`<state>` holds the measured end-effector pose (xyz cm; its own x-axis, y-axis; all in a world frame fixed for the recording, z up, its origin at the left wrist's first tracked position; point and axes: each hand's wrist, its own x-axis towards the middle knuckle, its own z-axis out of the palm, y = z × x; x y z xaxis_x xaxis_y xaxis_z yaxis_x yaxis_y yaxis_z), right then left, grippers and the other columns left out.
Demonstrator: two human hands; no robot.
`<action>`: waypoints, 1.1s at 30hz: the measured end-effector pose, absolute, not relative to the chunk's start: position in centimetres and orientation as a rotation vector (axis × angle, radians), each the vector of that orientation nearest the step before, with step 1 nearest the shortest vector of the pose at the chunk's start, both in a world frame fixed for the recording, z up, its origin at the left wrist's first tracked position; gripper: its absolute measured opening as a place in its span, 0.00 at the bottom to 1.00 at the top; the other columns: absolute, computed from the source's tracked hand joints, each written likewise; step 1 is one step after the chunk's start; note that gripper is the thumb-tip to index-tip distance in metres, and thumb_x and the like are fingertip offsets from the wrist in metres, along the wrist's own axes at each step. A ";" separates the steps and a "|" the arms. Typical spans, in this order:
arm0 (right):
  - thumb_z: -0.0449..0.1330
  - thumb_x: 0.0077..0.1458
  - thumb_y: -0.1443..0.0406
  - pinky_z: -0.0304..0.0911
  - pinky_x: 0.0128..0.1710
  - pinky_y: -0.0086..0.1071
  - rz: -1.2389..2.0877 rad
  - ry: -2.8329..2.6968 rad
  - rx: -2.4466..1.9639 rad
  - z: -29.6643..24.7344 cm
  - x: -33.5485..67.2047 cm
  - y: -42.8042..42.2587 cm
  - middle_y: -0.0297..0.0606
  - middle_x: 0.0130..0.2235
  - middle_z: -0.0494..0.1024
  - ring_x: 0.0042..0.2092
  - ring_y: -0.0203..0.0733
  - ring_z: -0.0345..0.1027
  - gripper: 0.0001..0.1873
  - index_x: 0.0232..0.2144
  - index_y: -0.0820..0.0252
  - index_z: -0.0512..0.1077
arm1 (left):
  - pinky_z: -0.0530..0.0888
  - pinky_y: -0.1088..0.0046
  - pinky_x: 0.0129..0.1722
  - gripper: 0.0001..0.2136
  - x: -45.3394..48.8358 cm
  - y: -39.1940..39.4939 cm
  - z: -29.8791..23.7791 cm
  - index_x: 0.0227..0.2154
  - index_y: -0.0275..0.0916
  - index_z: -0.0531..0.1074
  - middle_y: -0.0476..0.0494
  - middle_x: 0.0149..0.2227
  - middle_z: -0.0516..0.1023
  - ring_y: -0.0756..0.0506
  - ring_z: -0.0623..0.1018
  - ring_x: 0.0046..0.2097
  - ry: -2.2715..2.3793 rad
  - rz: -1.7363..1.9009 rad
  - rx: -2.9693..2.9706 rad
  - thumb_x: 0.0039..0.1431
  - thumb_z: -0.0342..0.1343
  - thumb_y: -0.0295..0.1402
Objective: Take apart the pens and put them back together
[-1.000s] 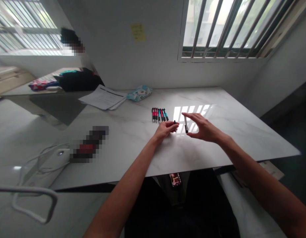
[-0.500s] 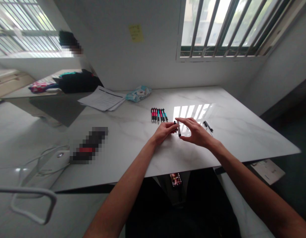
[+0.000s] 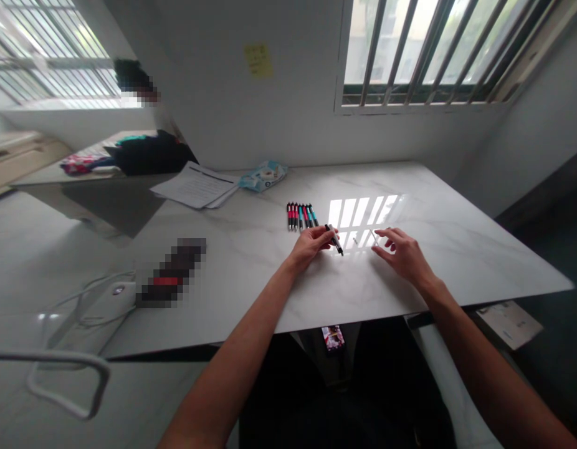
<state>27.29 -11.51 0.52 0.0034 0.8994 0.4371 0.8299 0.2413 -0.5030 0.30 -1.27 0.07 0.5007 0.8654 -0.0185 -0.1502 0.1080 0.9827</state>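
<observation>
My left hand (image 3: 311,244) is closed on a black and silver pen (image 3: 335,240), tilted with its dark end pointing down toward the front right. My right hand (image 3: 403,254) hovers over the table to the right, thumb and index finger apart. A thin pale line (image 3: 374,237) shows between its fingertips; I cannot tell whether it is a slim part or a reflection. On the table between the hands lies a small piece (image 3: 355,240), too small to name. Beyond my left hand, several red and teal pens (image 3: 301,216) lie side by side in a row.
The marbled white table (image 3: 251,274) also bears printed sheets (image 3: 197,186) and a blue wipes packet (image 3: 264,176) at the back. To the left are a white device with cables (image 3: 95,312) and a blurred dark object (image 3: 171,274). A phone (image 3: 334,338) shows below the table edge.
My right hand has moved right, away from the pen, and now covers the spot where black pen parts lay. The pen in my left hand has tilted more.
</observation>
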 end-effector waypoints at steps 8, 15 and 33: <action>0.59 0.63 0.57 0.74 0.39 0.42 0.137 -1.837 -1.675 -0.7 27.7 -11.4 0.43 0.40 0.81 0.31 0.45 0.75 0.16 0.47 0.57 0.80 | 0.72 0.73 0.39 0.24 0.2 -1.4 0.2 0.44 0.35 0.81 0.35 0.44 0.84 0.47 0.81 0.39 0.734 0.853 1.237 0.52 0.71 0.49; 0.58 0.61 0.61 0.72 0.40 0.42 0.155 -1.833 -1.692 -0.6 27.6 -10.7 0.41 0.36 0.81 0.32 0.46 0.75 0.11 0.35 0.56 0.80 | 0.72 0.72 0.39 0.23 0.2 -1.5 0.3 0.44 0.35 0.82 0.35 0.43 0.84 0.47 0.81 0.39 0.729 0.835 1.261 0.52 0.71 0.48; 0.58 0.63 0.60 0.73 0.42 0.44 0.187 -1.888 -1.541 -0.7 26.4 -9.6 0.41 0.38 0.83 0.36 0.48 0.77 0.12 0.38 0.54 0.81 | 0.71 0.72 0.38 0.23 0.2 -1.6 0.4 0.44 0.34 0.83 0.37 0.40 0.83 0.49 0.78 0.36 0.724 0.817 1.270 0.53 0.70 0.48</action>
